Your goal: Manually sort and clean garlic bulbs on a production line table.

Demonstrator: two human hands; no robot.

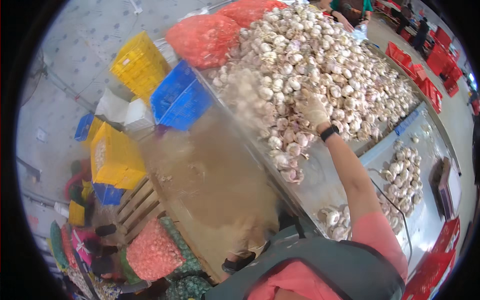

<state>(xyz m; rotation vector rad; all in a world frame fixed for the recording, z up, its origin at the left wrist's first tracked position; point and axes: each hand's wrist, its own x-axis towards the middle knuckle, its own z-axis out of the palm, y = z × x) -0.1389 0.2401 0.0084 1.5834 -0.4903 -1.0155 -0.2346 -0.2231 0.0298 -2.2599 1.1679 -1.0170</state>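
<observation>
A large heap of garlic bulbs [300, 56] lies on a metal table [318, 172]. My right hand [313, 108], in a pale glove with a black band at the wrist, reaches into the near part of the heap; its fingers are partly hidden among the bulbs, so its grip is unclear. My left hand [249, 232], gloved too, is low beside the table edge, close to my body, and blurred. Whether it holds anything cannot be told. Smaller groups of garlic bulbs [403, 176] lie on the table at the right and near my apron [307, 255].
Red mesh sacks [204, 39] adjoin the heap. Left of the table stand a blue crate [182, 97], yellow crates [116, 157], a wooden pallet [140, 206] and filled mesh sacks [153, 249]. Another person's hands [347, 24] are at the far edge; red crates [423, 78] stand right.
</observation>
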